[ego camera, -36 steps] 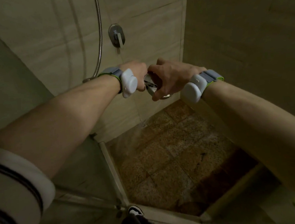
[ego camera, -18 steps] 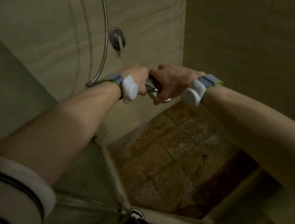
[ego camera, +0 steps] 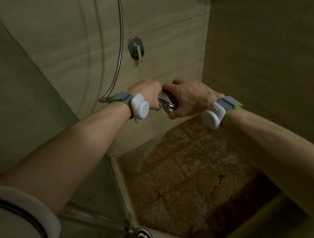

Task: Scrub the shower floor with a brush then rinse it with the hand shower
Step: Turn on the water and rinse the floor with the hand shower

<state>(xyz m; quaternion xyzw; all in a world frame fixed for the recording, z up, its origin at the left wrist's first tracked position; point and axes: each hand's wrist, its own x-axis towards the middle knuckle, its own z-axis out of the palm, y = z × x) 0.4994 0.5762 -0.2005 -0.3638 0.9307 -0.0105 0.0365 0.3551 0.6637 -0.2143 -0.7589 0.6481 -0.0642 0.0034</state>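
Both my hands hold the chrome hand shower (ego camera: 167, 103) out over the shower floor (ego camera: 191, 178), a wet brown speckled tile surface. My left hand (ego camera: 148, 95) grips its handle, and my right hand (ego camera: 190, 97) is wrapped around its head. The metal hose (ego camera: 120, 52) runs from behind my left wrist up the back wall. A thin stream of water falls from below the hands toward the far edge of the floor. No brush is in view.
A chrome mixer valve (ego camera: 136, 47) sits on the back wall above my hands. Beige tiled walls close the back and right. A glass panel and its metal sill (ego camera: 122, 187) border the floor's left side. My shoe (ego camera: 142, 234) stands at the threshold.
Both hands with the hand shower have shifted slightly down and left in view as the camera tilted up; the grip is unchanged.
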